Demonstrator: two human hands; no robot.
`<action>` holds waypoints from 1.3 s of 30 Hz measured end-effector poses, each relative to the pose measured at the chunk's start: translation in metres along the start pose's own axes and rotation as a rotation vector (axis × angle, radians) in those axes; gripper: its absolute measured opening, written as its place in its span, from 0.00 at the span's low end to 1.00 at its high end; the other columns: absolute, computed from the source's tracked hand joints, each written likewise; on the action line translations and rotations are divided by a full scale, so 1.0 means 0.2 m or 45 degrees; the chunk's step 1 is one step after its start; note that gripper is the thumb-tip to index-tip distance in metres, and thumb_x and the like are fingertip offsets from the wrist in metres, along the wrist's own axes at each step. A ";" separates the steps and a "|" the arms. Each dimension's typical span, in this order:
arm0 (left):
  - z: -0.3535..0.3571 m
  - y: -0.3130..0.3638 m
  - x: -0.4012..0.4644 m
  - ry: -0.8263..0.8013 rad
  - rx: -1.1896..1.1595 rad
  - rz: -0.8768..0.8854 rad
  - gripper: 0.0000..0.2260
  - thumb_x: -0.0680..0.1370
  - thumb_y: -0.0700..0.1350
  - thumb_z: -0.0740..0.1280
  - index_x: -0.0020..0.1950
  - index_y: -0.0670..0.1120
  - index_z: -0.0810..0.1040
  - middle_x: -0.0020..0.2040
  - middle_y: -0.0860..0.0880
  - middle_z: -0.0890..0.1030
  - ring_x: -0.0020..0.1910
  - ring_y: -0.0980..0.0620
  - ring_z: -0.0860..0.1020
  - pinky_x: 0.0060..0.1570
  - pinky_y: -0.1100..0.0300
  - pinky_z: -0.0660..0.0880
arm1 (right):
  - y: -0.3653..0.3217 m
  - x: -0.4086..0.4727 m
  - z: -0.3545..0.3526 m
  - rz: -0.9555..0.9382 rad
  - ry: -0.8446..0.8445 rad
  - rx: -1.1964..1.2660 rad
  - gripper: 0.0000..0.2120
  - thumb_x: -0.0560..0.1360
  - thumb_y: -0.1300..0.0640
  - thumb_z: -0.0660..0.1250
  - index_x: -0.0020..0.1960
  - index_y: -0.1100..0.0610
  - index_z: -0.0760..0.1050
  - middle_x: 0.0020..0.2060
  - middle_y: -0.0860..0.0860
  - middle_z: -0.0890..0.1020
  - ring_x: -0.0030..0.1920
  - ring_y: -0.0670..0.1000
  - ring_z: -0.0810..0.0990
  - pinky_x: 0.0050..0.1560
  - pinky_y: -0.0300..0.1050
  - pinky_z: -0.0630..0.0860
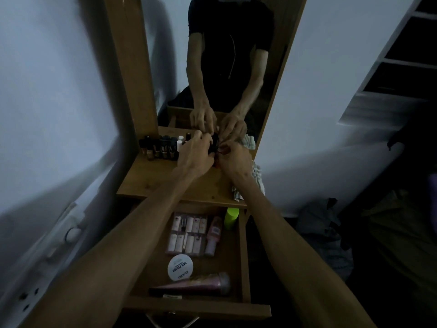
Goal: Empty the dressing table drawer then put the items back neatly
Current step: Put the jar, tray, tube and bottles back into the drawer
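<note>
Both hands work at the back of the tabletop (151,183): the left hand (196,155) curls round dark bottles (214,142), the right hand (233,158) pinches a small red bottle (224,150). Crowded fingers could topple the bottle row (163,147) just beside them. The drawer (244,252) below hangs open, part-filled.

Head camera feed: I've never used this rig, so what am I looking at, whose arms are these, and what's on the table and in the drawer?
One camera, worn on a person's head, looks down at their bare arms; the mirror ahead reflects them. The left hand and right hand meet over small dark bottles at the back of the dressing table; the exact grip is too dim to tell. A row of small bottles stands to the left. Below, the open drawer holds pink tubes, a green bottle and a white round tin.
</note>
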State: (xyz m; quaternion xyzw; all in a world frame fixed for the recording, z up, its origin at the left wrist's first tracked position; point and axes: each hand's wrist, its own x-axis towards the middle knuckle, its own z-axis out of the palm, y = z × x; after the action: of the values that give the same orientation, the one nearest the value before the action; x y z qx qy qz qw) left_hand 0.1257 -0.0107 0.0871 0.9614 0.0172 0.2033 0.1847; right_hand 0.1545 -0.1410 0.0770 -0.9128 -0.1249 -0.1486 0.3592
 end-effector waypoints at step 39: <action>0.15 0.09 -0.92 -0.229 -0.449 0.202 0.14 0.69 0.52 0.74 0.54 0.53 0.82 0.49 0.56 0.82 0.47 0.57 0.79 0.46 0.61 0.76 | 0.27 -0.90 -0.22 0.167 -0.140 -0.023 0.12 0.69 0.46 0.74 0.50 0.48 0.84 0.41 0.45 0.86 0.41 0.45 0.85 0.43 0.48 0.83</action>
State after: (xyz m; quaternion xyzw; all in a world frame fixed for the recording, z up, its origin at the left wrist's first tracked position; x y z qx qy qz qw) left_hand -0.0319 -0.0584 -0.0027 0.9268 -0.1108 0.1304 0.3343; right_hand -0.0018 -0.2315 0.0083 -0.9291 -0.0830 -0.0754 0.3524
